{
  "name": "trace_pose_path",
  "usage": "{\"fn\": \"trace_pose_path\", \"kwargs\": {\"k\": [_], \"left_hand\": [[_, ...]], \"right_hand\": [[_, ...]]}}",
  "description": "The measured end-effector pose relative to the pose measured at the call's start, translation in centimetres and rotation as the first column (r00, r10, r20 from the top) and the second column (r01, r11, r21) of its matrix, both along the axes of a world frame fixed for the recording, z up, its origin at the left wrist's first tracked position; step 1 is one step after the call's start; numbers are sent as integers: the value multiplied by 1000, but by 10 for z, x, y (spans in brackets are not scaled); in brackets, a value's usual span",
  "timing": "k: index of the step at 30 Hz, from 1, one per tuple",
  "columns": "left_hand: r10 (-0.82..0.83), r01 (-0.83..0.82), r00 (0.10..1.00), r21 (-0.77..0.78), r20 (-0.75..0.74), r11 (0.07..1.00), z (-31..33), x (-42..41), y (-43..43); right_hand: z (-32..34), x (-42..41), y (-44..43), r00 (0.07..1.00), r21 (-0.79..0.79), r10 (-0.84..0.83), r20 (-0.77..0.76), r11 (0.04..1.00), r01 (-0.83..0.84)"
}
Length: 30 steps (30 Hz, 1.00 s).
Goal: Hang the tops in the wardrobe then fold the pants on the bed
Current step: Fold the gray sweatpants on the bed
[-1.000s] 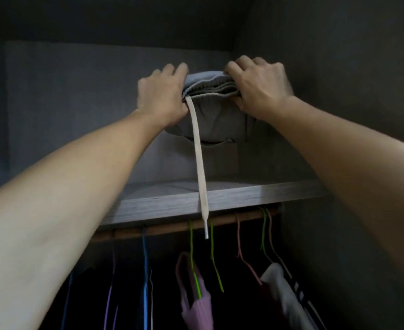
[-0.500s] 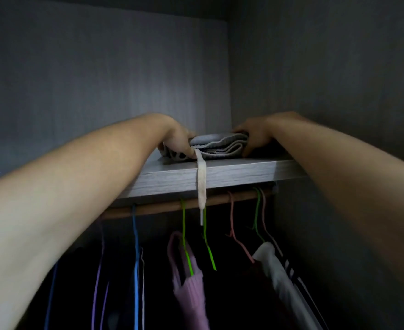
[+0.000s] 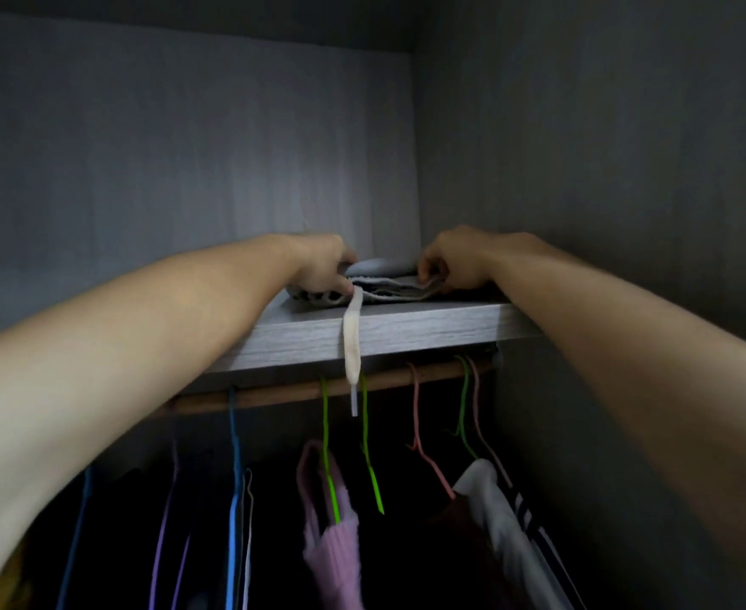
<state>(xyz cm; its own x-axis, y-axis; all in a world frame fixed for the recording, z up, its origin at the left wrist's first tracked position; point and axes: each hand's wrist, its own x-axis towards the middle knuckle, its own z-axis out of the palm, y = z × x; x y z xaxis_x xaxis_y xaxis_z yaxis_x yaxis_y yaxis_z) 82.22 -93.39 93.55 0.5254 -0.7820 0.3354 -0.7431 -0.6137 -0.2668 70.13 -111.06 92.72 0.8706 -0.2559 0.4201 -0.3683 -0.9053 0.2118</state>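
Folded grey pants [image 3: 389, 286] lie on the wardrobe's upper shelf [image 3: 428, 330], near its right end. Their cream drawstring [image 3: 352, 345] hangs down over the shelf's front edge. My left hand [image 3: 325, 264] grips the left side of the folded pile, fingers curled on the cloth. My right hand [image 3: 455, 261] holds the right side, fingertips pinching the layers. Below the shelf, tops hang on the wooden rail [image 3: 331, 387]: a pink knit top [image 3: 334, 548] on a green hanger and a white striped top [image 3: 499, 517] at the right.
Coloured wire hangers hang along the rail: blue [image 3: 233, 468], purple [image 3: 164, 521], green [image 3: 369, 455] and pink [image 3: 424, 438]. The wardrobe's back wall [image 3: 186, 169] and right side wall [image 3: 604, 147] close in the shelf space.
The pants came down from mid-air onto the shelf, and both hands lowered with them. In the last half second the hands and pile stayed put on the shelf.
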Motion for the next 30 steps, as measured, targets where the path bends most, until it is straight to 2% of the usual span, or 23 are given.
{"fn": "trace_pose_path", "kwargs": {"k": [2,5,7,9,11,13,15,17,20,22,23,24,26,27,28,30], "left_hand": [[5,-5,1000,1,-20,1000,-1,2,-6],[-29,14,972,-67,-233,998,-1,-9,3],[-85,37,924,-133,-373,990,0,-12,15],[-91,34,904,-141,-419,989,-1,-11,33],[-31,1,918,-75,-396,997,-7,-8,52],[30,-34,932,-4,-362,999,-15,-6,67],[23,-19,936,15,-352,1000,-20,-7,78],[-6,8,944,5,-330,1000,-23,-10,85],[-30,33,965,6,-259,999,-27,-18,89],[-48,47,975,-8,-216,999,-30,-23,90],[-50,48,979,-16,-197,999,-31,-25,89],[-52,49,983,-24,-177,999,-31,-26,89],[-81,75,987,-51,-140,996,-30,-25,87],[-100,93,987,-57,-125,994,-30,-23,86],[-114,108,987,-58,-111,992,-29,-21,84],[-127,122,988,-58,-88,991,-27,-16,82]], "right_hand": [[-2,-7,-2,998,47,-34,-45,998,36],[-8,-21,7,997,155,-44,-63,986,53],[-11,-29,15,998,209,-62,-27,976,66],[-10,-36,25,995,260,-74,66,964,54],[-8,-45,45,984,337,-61,168,941,1],[-6,-54,71,979,480,-46,201,875,-57],[-6,-62,102,996,584,-9,85,811,-43],[-7,-63,126,998,621,46,-32,784,-16],[-4,-64,140,995,656,85,-51,754,-31],[-4,-64,141,999,695,37,-8,719,-21],[-6,-63,139,1000,687,-9,24,727,-10],[-9,-63,138,996,627,-76,55,779,25],[-15,-61,130,950,344,-282,135,912,222],[-18,-62,125,906,196,-372,202,922,335],[-22,-64,119,862,122,-431,266,902,414],[-27,-68,108,816,97,-498,294,865,493]]}}
